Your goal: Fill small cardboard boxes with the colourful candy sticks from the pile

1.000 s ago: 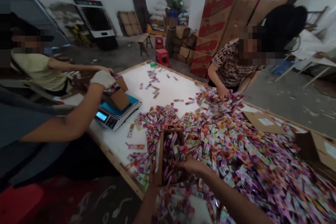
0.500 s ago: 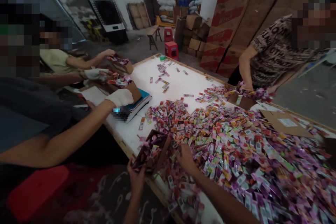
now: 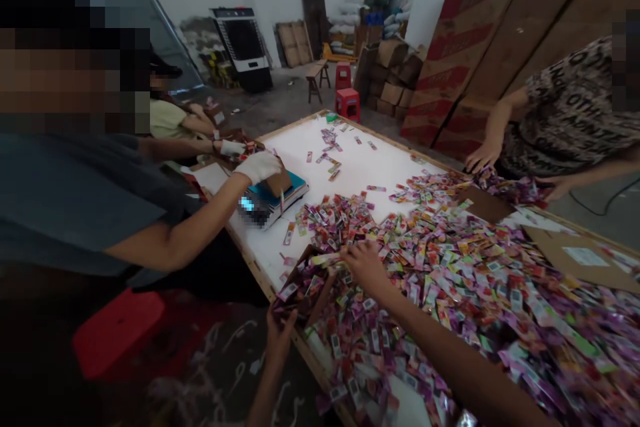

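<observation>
A small open cardboard box [image 3: 323, 296] rests at the near left edge of the table, partly filled with small wrapped packets [image 3: 303, 285]. My left hand [image 3: 281, 325] grips the near end of this box, with the thumb against its side. Above the box's right wall is my right hand [image 3: 367, 265], fingers closed on several snack packets [image 3: 327, 259] that stick out toward the box. A broad pile of the same purple, pink and green packets [image 3: 450, 273] spreads under and beyond my right forearm.
A co-worker's gloved hand [image 3: 260, 167] holds another box [image 3: 278, 180] on a digital scale [image 3: 267, 212] to the left. Across the pile, another person's hand [image 3: 484, 155] is among packets. A flat cardboard piece [image 3: 565, 250] lies at right; a red stool [image 3: 120, 333] stands lower left.
My right hand has risen out of the pile to the box's edge with packets in it. My left hand stays on the box. The view has shifted left.
</observation>
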A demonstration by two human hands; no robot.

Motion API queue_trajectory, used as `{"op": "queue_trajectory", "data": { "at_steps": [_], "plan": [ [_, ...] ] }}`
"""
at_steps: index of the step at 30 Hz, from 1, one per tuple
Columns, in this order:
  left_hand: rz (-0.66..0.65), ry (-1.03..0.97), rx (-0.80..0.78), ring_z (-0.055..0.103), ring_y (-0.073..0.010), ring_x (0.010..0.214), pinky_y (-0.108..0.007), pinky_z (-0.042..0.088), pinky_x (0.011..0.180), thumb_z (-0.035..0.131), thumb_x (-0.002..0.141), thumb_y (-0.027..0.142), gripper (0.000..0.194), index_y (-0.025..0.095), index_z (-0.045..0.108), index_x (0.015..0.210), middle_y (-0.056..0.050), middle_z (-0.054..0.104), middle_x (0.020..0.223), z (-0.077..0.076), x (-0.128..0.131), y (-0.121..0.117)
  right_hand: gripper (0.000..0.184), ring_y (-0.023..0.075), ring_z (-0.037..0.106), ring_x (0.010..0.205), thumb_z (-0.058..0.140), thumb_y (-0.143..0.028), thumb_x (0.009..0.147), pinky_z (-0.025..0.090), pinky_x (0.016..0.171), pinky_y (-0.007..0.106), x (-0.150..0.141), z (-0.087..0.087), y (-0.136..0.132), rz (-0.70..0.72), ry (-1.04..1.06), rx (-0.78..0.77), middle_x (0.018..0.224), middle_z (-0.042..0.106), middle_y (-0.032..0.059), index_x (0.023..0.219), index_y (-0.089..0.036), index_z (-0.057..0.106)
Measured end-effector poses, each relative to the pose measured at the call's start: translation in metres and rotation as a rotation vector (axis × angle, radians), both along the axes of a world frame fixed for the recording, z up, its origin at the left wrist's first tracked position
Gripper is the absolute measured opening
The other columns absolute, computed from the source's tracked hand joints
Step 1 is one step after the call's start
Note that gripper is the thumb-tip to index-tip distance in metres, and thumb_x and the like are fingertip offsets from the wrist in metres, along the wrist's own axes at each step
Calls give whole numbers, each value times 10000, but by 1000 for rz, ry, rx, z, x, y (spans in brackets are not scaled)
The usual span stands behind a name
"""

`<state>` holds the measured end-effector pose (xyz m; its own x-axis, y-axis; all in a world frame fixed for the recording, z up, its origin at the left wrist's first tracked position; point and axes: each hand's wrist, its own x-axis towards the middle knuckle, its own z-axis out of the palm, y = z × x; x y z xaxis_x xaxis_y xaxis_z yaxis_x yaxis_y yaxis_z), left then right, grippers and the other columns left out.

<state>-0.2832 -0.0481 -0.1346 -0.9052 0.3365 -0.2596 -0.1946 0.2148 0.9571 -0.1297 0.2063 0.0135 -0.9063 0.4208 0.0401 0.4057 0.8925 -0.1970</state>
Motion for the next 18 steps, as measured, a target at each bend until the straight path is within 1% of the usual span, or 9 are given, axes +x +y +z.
{"op": "queue_trajectory", "data": {
  "at_steps": [2,4,6,8,11,13,15,16,18],
  "plan": [
    [10,-1,-7,650,-343,1230,-518,473,1132,837,581,699,837,240,566,1226,-112,677,1228,1,0,2,389,274,584,1285,490,-173,1052,347,1191,495,-33,18,-18,117,13,-1,1401,702,106,1395,-218,668],
    [7,4,-14,658,-342,1210,-510,482,1113,839,575,692,813,236,574,1194,-110,684,1196,3,-1,3,377,267,575,1317,469,-173,1063,346,1211,507,-51,27,-28,176,1,-14,1425,695,98,1364,-226,690],
    [-2,6,-11,671,-335,1181,-506,477,1118,842,573,685,793,231,584,1170,-95,696,1138,5,-2,2,369,267,586,1308,473,-178,1062,350,1215,513,-55,30,-29,184,7,-31,1378,721,96,1330,-250,717],
    [-8,5,-6,674,-331,1171,-507,463,1135,854,562,675,780,229,594,1147,-84,700,1108,6,-4,0,375,280,601,1287,498,-193,1053,377,1192,516,-52,30,-27,169,42,-59,1326,738,106,1342,-279,720],
    [-10,2,2,663,-327,1188,-513,455,1143,866,550,666,775,232,599,1134,-94,692,1156,8,-5,-2,369,304,619,1267,549,-215,1034,417,1152,507,-48,25,-24,130,112,-179,1285,746,124,1348,-287,729],
    [-11,2,6,661,-322,1194,-516,458,1142,865,550,667,778,230,597,1136,-104,685,1190,9,-5,-2,359,284,655,1209,546,-226,1039,459,1111,459,-50,19,-25,91,156,-290,1245,759,114,1337,-282,737],
    [-13,3,6,677,-319,1168,-521,471,1133,865,544,672,792,222,596,1139,-107,692,1173,10,-4,0,391,257,684,1162,550,-255,1040,507,1054,401,-54,9,-26,40,197,-366,1264,753,108,1406,-266,687],
    [-10,6,4,687,-318,1154,-522,480,1126,865,538,675,806,219,594,1145,-105,696,1156,11,-4,1,437,257,690,1159,586,-275,1021,524,1034,391,-56,4,-24,-14,220,-392,1296,741,114,1454,-251,643],
    [7,20,-2,705,-314,1134,-515,506,1106,855,534,688,835,221,583,1171,-99,706,1139,14,-3,3,565,281,686,1187,687,-290,941,535,1042,420,-55,-7,-19,-170,309,-462,1349,718,137,1494,-222,593]
  ]
}}
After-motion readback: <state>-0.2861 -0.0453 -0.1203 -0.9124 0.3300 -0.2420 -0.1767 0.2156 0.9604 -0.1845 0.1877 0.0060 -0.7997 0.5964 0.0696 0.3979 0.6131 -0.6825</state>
